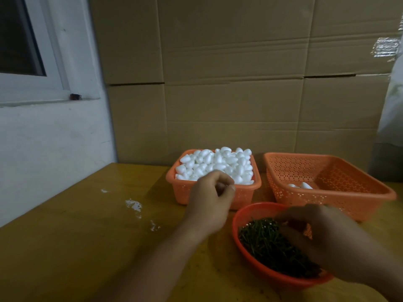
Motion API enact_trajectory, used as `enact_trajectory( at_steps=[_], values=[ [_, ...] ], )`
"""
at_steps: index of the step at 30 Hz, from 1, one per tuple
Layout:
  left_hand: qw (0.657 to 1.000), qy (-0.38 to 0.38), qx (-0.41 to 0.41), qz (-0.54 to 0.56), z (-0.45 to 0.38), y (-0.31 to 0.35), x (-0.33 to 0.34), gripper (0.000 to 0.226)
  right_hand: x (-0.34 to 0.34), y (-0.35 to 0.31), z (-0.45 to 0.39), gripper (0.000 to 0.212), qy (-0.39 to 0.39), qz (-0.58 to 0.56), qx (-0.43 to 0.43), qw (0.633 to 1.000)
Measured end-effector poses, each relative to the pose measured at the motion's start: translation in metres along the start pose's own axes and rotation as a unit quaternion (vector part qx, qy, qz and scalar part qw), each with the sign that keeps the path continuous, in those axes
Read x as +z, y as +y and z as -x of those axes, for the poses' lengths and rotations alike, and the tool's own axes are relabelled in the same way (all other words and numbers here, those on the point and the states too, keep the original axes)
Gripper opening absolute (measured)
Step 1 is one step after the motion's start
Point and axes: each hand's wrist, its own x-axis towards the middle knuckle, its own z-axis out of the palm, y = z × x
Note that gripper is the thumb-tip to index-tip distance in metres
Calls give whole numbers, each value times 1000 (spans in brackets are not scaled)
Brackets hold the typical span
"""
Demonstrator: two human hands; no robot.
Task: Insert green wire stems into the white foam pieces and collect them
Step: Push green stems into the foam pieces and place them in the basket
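White egg-shaped foam pieces [214, 165] heap the far orange basket [244, 194]; dark green wire stems [270, 247] fill the near bowl [236, 223]. My left hand [210, 201] curls, contents unclear; my right hand [322, 240] blurred, grip unclear. No legible writing.

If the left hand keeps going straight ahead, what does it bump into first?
Probably the white foam pieces heaped in the orange basket; the left hand is already at its near rim, though depth is hard to judge.
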Motion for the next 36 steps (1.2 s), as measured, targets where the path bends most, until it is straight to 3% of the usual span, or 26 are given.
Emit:
enact_trajectory(
  at_steps=[4,10,16,19,25,29,34,36],
  values=[
    [987,49,-1,-151,-50,-6,-24,13,4,1,-3,22,36,-9,19,999],
    [939,-55,-59,-334,-108,-25,-42,31,8,0,-3,10,68,-7,38,997],
    [892,-130,-60,-429,-133,-33,-45,26,14,-1,-4,12,48,6,39,998],
    [868,-181,-55,-459,-137,-36,-41,25,15,-1,-4,12,50,15,43,998],
    [842,-234,-75,-481,-140,-33,-37,48,16,-1,-4,19,36,24,46,998],
    [821,-238,-58,-515,-142,-40,-38,32,17,-2,-4,22,23,24,47,998],
    [821,-220,-57,-524,-143,-41,-36,13,17,-2,-5,21,22,28,48,998],
    [831,-205,-57,-514,-144,-43,-35,36,18,-2,-5,22,18,28,48,998]
  ],
)
